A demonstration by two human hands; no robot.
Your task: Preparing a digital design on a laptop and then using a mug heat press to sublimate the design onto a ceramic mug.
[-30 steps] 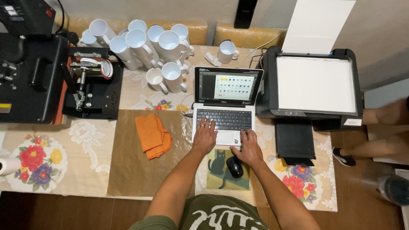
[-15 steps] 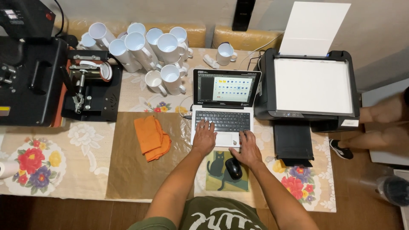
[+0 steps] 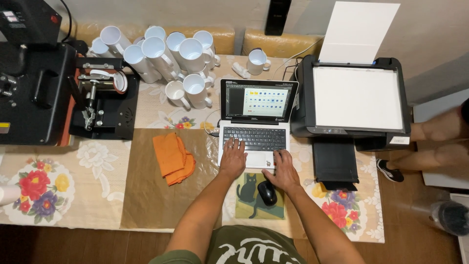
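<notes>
A small silver laptop (image 3: 254, 128) stands open on the table, its screen showing a grid of small pictures. My left hand (image 3: 233, 159) rests flat on the left of its keyboard, fingers spread. My right hand (image 3: 281, 171) lies at the laptop's front right corner by the touchpad, fingers apart, holding nothing. Just below it a black mouse (image 3: 267, 192) sits on a green mouse pad with a black cat (image 3: 246, 200). An orange folded cloth (image 3: 173, 158) lies left of the laptop on a brown sheet (image 3: 146, 195).
Several white mugs (image 3: 161, 54) stand at the back. A black heat press (image 3: 31, 93) and a mug press (image 3: 102, 100) fill the left. A black printer (image 3: 356, 98) with a white sheet stands right. Another person's legs (image 3: 435, 144) show at the right edge. The floral tablecloth (image 3: 39, 183) covers the table.
The camera has shifted slightly. Both hands stay on the laptop; the right hand has moved a little along its front edge.
</notes>
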